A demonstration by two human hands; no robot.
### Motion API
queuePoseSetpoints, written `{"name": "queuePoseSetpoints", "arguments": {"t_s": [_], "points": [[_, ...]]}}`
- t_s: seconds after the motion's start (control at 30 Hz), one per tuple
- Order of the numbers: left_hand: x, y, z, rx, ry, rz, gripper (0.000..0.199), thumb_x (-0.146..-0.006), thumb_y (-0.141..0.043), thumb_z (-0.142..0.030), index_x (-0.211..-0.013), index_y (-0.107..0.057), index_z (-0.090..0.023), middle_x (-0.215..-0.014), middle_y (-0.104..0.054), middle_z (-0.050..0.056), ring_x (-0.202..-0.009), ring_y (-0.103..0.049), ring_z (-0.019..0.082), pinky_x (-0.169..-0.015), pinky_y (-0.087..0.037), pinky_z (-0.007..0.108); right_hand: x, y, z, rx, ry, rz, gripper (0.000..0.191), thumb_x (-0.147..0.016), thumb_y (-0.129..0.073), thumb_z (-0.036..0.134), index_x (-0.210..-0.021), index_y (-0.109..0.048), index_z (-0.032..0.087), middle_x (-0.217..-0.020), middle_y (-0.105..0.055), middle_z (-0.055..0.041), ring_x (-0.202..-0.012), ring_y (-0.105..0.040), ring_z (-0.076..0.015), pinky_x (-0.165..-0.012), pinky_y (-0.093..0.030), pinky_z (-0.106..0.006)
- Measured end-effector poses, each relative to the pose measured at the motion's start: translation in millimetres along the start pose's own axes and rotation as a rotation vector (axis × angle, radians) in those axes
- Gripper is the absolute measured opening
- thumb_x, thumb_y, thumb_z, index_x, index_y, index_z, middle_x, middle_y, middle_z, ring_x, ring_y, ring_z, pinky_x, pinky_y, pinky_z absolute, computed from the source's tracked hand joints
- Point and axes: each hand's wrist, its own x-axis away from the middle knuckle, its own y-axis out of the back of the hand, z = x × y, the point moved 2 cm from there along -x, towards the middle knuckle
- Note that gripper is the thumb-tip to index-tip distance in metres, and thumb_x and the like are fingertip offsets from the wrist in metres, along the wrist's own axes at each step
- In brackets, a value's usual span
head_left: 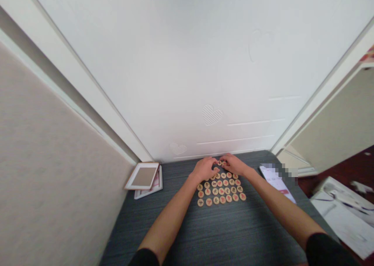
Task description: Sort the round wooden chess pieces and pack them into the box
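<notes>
stacked frames [145,177], left | phone [276,184], right | heart-embossed white panel [187,78], behind

smooth wooden-looking discs [221,191], matt streaked tabletop [233,231], smooth embossed white panel [175,82], matt cloth sleeves [327,250]

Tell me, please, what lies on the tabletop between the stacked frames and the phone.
In the head view, rows of round discs lie between the stacked frames and the phone, with the left hand and right hand at the rows' far end.
</notes>
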Motion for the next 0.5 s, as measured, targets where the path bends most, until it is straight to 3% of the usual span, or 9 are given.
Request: {"name": "queuePoseSetpoints", "arguments": {"t_s": [0.1,0.2,0.33,0.5], "points": [[-11.9,-12.4,-2.8,-0.027,0.016,0.037,0.026,-0.084,-0.068,-0.031,-0.109,-0.073,-0.028,-0.11,-0.074,0.002,-0.104,-0.068,0.022,-0.093,-0.053,0.03,2.4,1.4,-2.0,0.007,-0.004,0.0,0.032,-0.085,-0.065,0.017,-0.117,-0.071,0.02,-0.107,-0.07,-0.0072,-0.1,-0.065,-0.0202,-0.094,-0.049,-0.031],[-10.0,-13.6,9.8,-0.048,0.055,0.041,0.023,-0.086,-0.064,-0.029,-0.107,-0.074,-0.027,-0.109,-0.074,0.003,-0.102,-0.069,0.022,-0.091,-0.053,0.03,1.6,-0.4,-2.2,0.003,0.003,0.008,0.038,-0.086,-0.067,0.021,-0.123,-0.069,0.02,-0.112,-0.068,-0.0083,-0.105,-0.064,-0.0213,-0.097,-0.048,-0.032],[1.5,-4.0,36.5,-0.063,0.118,0.019,0.023,-0.086,-0.065,-0.03,-0.107,-0.074,-0.025,-0.108,-0.075,0.005,-0.102,-0.069,0.023,-0.091,-0.053,0.03,-6.7,-6.4,4.0,-0.004,0.023,0.031,0.038,-0.089,-0.066,0.025,-0.126,-0.068,0.019,-0.117,-0.065,-0.0109,-0.107,-0.063,-0.022,-0.098,-0.048,-0.032],[18.9,12.6,67.8,-0.058,0.159,-0.05,0.025,-0.087,-0.06,-0.019,-0.108,-0.073,-0.022,-0.107,-0.076,0.005,-0.099,-0.07,0.02,-0.089,-0.053,0.028,-22.5,-11.8,19.2,-0.003,0.059,0.07,0.026,-0.092,-0.063,0.025,-0.115,-0.072,0.019,-0.106,-0.067,-0.009,-0.092,-0.066,-0.019,-0.089,-0.05,-0.029]]}}
